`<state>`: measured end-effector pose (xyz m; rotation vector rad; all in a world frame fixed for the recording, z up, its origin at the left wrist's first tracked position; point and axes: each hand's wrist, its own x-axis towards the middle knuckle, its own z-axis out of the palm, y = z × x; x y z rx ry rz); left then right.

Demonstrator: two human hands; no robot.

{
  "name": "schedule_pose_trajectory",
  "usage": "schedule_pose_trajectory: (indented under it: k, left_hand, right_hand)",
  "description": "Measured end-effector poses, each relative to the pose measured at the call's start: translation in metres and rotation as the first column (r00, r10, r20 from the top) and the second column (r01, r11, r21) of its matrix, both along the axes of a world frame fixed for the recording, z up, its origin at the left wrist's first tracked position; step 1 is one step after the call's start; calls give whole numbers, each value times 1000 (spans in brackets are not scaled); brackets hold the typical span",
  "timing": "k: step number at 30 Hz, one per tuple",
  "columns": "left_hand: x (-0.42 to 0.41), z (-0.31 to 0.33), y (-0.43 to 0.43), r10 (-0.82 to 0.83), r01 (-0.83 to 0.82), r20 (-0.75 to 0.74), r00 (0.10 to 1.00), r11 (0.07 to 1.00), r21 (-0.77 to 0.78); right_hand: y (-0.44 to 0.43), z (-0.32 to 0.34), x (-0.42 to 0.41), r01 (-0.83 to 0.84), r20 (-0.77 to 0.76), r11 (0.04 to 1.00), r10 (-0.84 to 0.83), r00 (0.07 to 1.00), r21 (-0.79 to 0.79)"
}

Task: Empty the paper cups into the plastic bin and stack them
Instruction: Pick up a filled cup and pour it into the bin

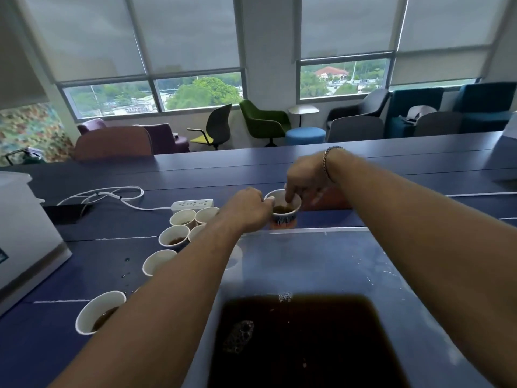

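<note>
Midway: left hand [249,208] pinching rim of patterned paper cup [283,210], right hand [303,175] fingers dipped inside, dregs remaining. Nearer than grip, plastic bin [391,278] already holding dark liquid. Left of grip, unemptied cups [174,238] waiting, unstacked.

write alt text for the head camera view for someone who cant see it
Both hands reach over a clear plastic bin of dark liquid to a paper cup standing just beyond it; the left hand grips its rim and the right hand dips fingers inside. More cups, some holding brown liquid, stand to the left on the dark blue table, near a white power strip.
</note>
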<state>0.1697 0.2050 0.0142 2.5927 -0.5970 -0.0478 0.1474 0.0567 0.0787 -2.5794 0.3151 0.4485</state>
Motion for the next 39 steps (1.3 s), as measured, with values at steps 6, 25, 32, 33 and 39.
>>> schedule_pose_trajectory:
  k: [6,25,32,33,39]
  left_hand:
    - [-26,44,-16,38,-21,62,997,967,-254]
    - [-96,49,-5,-32,17,-23,999,876,-482]
    - [-88,5,24,182,-126,90,979,894,-430]
    - [-87,-2,27,174,-130,79,981,909,-395]
    - [-88,-7,33,65,-54,32,997,960,-276]
  right_hand:
    - [-8,47,-33,-11,223,1000,10,975,2]
    - [-6,-39,-131,-154,521,801,-218,825,578]
    - [-4,-64,-150,-183,503,790,-176,846,585]
    - [-5,-67,-152,-183,495,790,-170,852,586]
    - [-12,-73,-155,-144,482,841,-151,863,521]
